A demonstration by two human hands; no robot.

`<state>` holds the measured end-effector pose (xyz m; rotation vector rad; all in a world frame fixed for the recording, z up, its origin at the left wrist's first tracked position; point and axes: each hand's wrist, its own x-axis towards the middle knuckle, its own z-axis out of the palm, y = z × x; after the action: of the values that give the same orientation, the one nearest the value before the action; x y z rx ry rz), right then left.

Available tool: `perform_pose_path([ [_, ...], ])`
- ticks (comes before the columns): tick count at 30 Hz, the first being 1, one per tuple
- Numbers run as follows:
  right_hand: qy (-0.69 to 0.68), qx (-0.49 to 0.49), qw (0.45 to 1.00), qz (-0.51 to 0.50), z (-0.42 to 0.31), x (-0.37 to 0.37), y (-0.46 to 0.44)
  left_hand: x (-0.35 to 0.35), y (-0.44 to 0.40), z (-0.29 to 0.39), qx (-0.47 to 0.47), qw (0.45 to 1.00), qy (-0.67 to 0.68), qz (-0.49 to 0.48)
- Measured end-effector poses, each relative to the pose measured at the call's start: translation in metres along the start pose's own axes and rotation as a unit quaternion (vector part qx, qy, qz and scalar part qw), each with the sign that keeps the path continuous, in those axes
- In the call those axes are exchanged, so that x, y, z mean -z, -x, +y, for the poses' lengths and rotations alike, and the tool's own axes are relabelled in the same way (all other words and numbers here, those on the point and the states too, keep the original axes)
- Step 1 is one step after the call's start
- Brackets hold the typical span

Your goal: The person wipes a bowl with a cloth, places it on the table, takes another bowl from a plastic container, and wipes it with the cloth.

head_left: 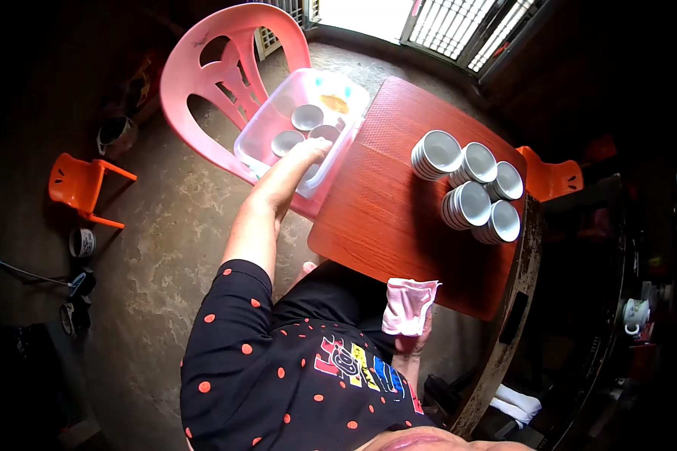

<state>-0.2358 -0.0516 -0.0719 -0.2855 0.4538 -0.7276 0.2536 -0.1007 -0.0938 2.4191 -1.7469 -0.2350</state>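
Observation:
My left hand [320, 148] reaches into a clear plastic bin [257, 126], its fingers closed at the rim of a grey-white bowl [324, 133]. Two more bowls are beside it in the bin, one farther back [307, 116] and one to the left [286, 143]. Low in front of my body, my right hand [414, 344] is closed on a pink cloth [409, 307], which covers most of the fingers. Several stacks of similar bowls [438, 152] stand close together on the right part of the red-brown table [387, 203].
The bin rests on a pink plastic chair [174, 94] against the table's left edge. An orange stool [79, 184] stands on the floor at left, and another orange seat [553, 174] is beyond the table's right side. A worn wooden edge [504, 342] runs along the table's right.

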Motion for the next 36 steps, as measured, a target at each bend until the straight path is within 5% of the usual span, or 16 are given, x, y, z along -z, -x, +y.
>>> perform_pose_path([
  [5,-0.003,-0.013,1.0,-0.01,-0.007,0.006,0.0,-0.002,0.006,0.017,0.015,0.994,0.038,0.096],
  [8,0.013,-0.025,0.999,-0.028,-0.004,-0.002,-0.001,-0.019,-0.026,-0.031,0.119,0.99,0.053,-0.061],
  [10,0.028,-0.016,0.999,-0.035,-0.001,-0.02,-0.002,0.015,0.005,-0.023,0.11,0.958,0.237,0.115],
  [15,0.147,0.082,0.981,-0.095,-0.008,-0.072,-0.01,0.09,0.106,0.06,0.089,0.577,0.771,0.257],
  [18,0.281,0.237,0.925,-0.093,-0.002,-0.111,-0.018,0.079,0.156,0.13,-0.021,0.506,0.833,0.223],
  [20,0.41,0.364,0.82,-0.164,0.008,-0.128,-0.015,0.064,0.196,0.186,-0.004,0.592,0.785,0.18],
  [23,0.738,0.496,0.401,-0.22,0.022,-0.145,-0.017,0.044,0.232,0.245,-0.049,0.771,0.613,0.167],
  [24,0.737,0.523,0.386,-0.187,0.021,-0.146,-0.014,0.04,0.244,0.258,-0.088,0.82,0.52,0.224],
  [25,0.753,0.48,0.413,-0.179,0.018,-0.132,-0.018,0.044,0.254,0.25,-0.113,0.842,0.521,0.081],
  [27,0.694,0.523,0.439,-0.229,0.0,-0.115,-0.034,0.031,0.252,0.253,-0.057,0.752,0.657,0.02],
  [30,0.515,0.278,0.783,-0.212,-0.021,-0.059,-0.066,0.026,0.236,0.272,-0.078,0.712,0.697,-0.001],
  [32,0.614,0.33,0.682,-0.222,-0.027,-0.09,-0.042,0.029,0.239,0.273,-0.087,0.707,0.701,-0.008],
  [33,0.71,0.404,0.532,-0.224,-0.023,-0.103,-0.032,0.024,0.238,0.279,-0.084,0.692,0.717,0.005],
  [34,0.798,0.497,0.268,-0.211,-0.019,-0.116,-0.019,0.018,0.237,0.274,-0.104,0.758,0.644,0.017],
  [35,0.778,0.496,0.363,-0.133,-0.008,-0.115,-0.019,0.014,0.24,0.269,-0.105,0.726,0.68,-0.017],
  [36,0.694,0.409,0.575,-0.146,-0.009,-0.109,-0.02,0.011,0.242,0.265,-0.107,0.692,0.713,-0.05],
])
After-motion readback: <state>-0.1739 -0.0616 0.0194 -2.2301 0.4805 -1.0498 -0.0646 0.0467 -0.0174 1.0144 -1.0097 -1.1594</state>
